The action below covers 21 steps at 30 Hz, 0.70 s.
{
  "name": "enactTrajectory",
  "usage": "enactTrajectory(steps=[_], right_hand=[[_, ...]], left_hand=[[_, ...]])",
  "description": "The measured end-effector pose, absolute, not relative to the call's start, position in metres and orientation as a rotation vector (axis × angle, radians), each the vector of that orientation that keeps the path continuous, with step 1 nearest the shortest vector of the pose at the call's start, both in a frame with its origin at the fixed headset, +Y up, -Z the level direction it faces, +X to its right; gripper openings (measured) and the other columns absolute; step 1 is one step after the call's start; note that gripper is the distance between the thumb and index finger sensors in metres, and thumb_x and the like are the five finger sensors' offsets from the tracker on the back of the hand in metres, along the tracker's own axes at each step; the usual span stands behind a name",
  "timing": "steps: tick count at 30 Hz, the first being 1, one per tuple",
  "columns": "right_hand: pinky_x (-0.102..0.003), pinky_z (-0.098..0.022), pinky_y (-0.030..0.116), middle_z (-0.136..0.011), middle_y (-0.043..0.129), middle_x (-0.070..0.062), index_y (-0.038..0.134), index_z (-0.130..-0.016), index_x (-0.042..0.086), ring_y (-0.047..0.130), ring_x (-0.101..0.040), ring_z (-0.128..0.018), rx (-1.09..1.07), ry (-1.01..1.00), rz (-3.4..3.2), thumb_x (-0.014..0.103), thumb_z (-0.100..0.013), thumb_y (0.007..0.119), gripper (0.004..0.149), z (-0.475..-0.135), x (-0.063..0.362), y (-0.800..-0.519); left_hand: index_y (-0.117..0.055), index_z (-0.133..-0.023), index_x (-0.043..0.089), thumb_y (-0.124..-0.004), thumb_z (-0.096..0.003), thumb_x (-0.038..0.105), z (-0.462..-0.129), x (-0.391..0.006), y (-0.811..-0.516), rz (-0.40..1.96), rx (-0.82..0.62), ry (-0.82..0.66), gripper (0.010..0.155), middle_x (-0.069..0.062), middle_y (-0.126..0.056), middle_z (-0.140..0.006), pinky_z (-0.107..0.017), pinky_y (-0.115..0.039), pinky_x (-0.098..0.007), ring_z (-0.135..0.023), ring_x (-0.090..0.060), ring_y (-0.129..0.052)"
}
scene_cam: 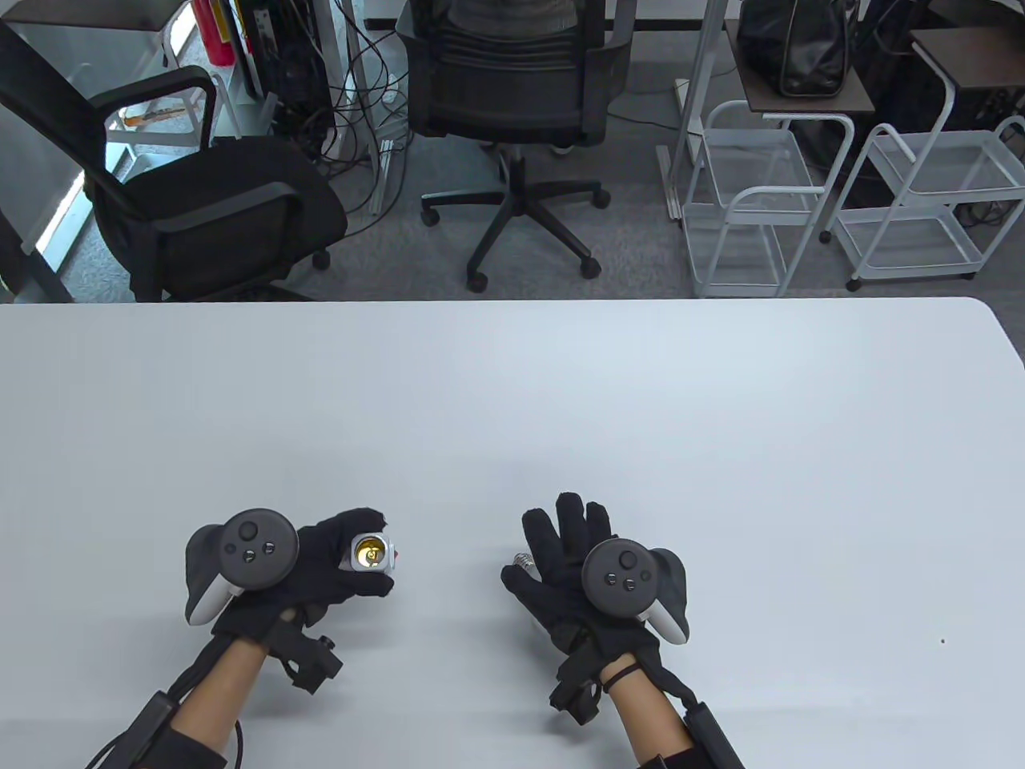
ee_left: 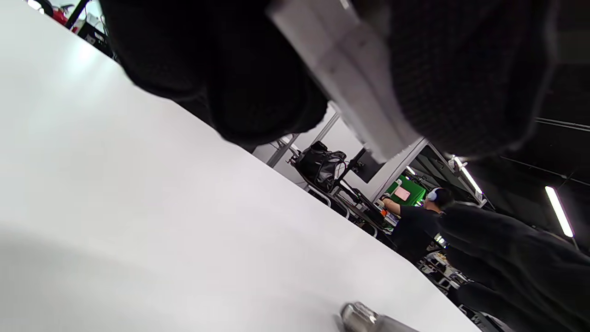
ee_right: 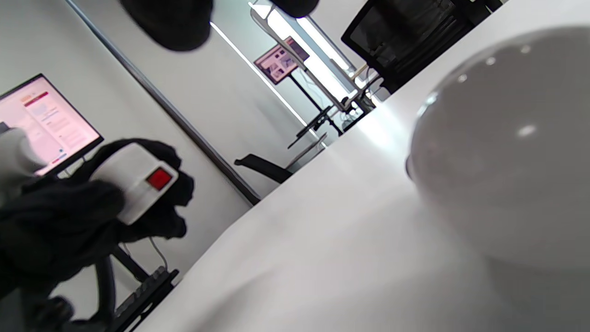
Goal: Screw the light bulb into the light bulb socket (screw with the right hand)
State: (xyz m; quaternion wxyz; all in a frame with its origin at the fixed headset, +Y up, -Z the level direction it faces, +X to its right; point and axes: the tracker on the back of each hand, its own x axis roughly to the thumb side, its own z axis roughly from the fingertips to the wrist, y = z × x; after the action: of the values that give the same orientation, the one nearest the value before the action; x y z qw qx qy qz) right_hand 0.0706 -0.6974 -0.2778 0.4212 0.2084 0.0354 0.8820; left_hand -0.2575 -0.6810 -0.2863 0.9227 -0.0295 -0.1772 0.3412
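I've got my left hand (scene_cam: pixel 320 565) wrapped around the light bulb socket (scene_cam: pixel 373 552), thumb on one side and fingers curled on the other, and it's lifted off the white table (scene_cam: pixel 560 400) with the brass-lined opening facing up toward the table camera. From the right wrist view the same socket (ee_right: pixel 136 180) shows as a white block with a small red square on its side (a switch or button, I can't tell which), black glove folded around it. The left wrist camera is nearly filled by my own glove and the socket's white body (ee_left: pixel 345 74) running diagonally through it.

My right hand (scene_cam: pixel 572 565) lies flat over the light bulb, fingers spread and pointing away from me, palm down. Only the bulb's metal screw base (scene_cam: pixel 522 560) pokes out at the hand's left edge, aimed toward the socket. The right wrist view shows the white globe of the bulb (ee_right: pixel 502 147) resting on the table, right under the palm; whether my fingers actually grip it I can't tell. The screw base (ee_left: pixel 362 317) also shows at the bottom of the left wrist view, lying on the tabletop. The two hands sit near each other with a bare gap between.
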Motion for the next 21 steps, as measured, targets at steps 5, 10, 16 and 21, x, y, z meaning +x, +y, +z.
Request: enactTrajectory(steps=[5,10,16,21], right_hand=[[-0.084,-0.043,0.005,-0.102,-0.001,-0.035,0.031,-0.108,-0.003,-0.009,-0.065,-0.080,0.499,0.080,2.198,0.037,-0.062,0.061,0.068,-0.279,0.072,-0.698],[-0.084,-0.042,0.006,-0.101,-0.007,-0.033,0.031,-0.108,-0.003,-0.009,-0.065,-0.080,0.476,0.085,2.164,0.036,-0.062,0.061,0.068,-0.280,0.076,-0.700],[-0.084,-0.042,0.006,-0.101,-0.008,-0.032,0.030,-0.108,-0.003,-0.009,-0.066,-0.080,0.458,0.092,2.158,0.036,-0.062,0.061,0.068,-0.280,0.078,-0.702],[-0.084,-0.044,0.010,-0.100,-0.007,-0.033,0.030,-0.107,-0.004,-0.007,-0.067,-0.080,0.433,0.125,2.148,0.036,-0.062,0.062,0.068,-0.282,0.078,-0.705]], left_hand=[[-0.066,-0.102,0.022,-0.097,-0.0365,0.044,-0.263,-0.244,-0.685,0.705,-0.063,-0.453,0.075,-0.012,-0.085,-0.097,-0.065,-0.077,-0.048,-0.063,-0.017,-0.097],[-0.066,-0.102,0.024,-0.096,-0.0372,0.045,-0.263,-0.242,-0.687,0.670,-0.037,-0.442,0.075,-0.010,-0.084,-0.097,-0.066,-0.076,-0.046,-0.064,-0.015,-0.096],[-0.066,-0.102,0.023,-0.096,-0.0378,0.045,-0.262,-0.245,-0.685,0.734,-0.010,-0.429,0.074,-0.012,-0.084,-0.096,-0.063,-0.078,-0.045,-0.058,-0.012,-0.096],[-0.067,-0.102,0.023,-0.096,-0.0377,0.044,-0.259,-0.249,-0.680,0.694,0.041,-0.438,0.074,-0.011,-0.084,-0.096,-0.063,-0.078,-0.045,-0.057,-0.011,-0.095]])
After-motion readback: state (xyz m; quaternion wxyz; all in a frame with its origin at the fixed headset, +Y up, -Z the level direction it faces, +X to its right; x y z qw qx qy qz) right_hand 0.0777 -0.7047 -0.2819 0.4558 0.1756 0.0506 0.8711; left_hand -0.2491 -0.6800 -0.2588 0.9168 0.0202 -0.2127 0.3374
